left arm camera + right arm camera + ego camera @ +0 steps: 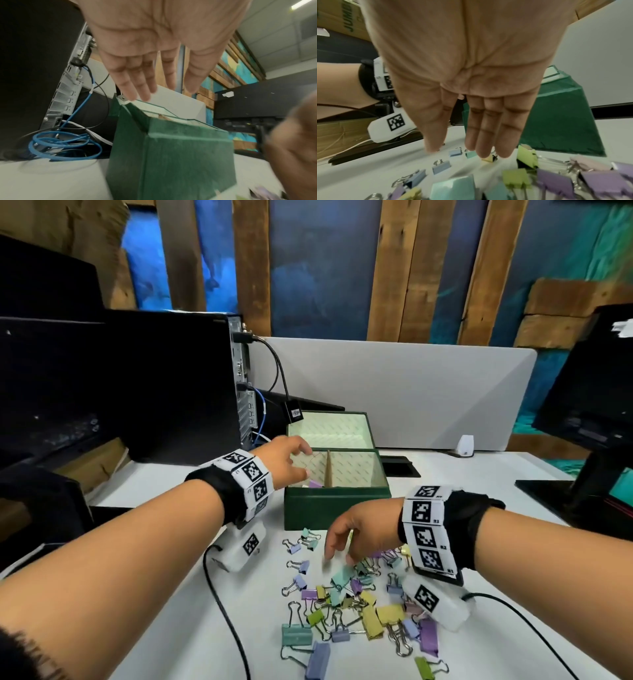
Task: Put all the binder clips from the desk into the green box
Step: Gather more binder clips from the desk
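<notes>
Clip transfer, early stage: left hand (286,462) over box (337,501), fingers (137,86) spread, empty; right hand (363,530) above clips (356,604), fingers (488,135) straight, together; next, a pinch.

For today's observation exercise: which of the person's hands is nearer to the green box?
Left. The left hand hovers open over the green box, above its left compartment. The right hand hangs open over the binder clips on the desk in front.

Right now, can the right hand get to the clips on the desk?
Probably yes. The right hand hangs open just above the pile of binder clips, fingers pointing down, and nothing lies between them.
</notes>
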A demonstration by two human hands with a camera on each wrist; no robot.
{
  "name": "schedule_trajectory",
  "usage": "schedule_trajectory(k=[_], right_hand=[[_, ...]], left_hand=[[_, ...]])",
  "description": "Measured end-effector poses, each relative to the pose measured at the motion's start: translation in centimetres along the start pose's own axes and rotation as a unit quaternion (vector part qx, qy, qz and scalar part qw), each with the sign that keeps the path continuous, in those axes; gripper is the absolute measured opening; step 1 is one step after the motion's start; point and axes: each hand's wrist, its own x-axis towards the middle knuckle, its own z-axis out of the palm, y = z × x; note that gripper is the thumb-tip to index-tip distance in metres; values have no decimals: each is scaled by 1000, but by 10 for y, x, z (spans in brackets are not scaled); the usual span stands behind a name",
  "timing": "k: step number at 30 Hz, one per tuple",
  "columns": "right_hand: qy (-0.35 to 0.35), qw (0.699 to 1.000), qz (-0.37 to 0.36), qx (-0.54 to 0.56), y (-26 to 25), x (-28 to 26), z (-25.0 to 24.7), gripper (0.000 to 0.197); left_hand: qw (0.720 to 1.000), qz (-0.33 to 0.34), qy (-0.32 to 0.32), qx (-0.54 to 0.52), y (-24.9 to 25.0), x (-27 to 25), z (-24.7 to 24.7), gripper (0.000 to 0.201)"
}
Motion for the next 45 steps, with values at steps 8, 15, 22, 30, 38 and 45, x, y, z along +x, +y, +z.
schedule_trajectory(k=[8,15,22,30,38,45], right_hand=[[-69,994,-4,-86,-11,14,16,38],[-41,989,3,-144,-10,18,22,42],[-14,988,5,-151,-5,22,27,30],[26,992,27,-119,-2,22,26,26],[105,981,72,146,11,10,-13,18],[253,921,69,287,5,27,-47,23]], left_hand=[[948,79,-294,97,10,-78,9,21],[900,138,-390,136,18,-101,30,40],[921,148,-343,109,22,-107,31,36],[900,161,-365,176,23,-118,37,39],[922,128,-324,172,9,-108,38,24],[964,58,-260,3,-5,-100,17,25]])
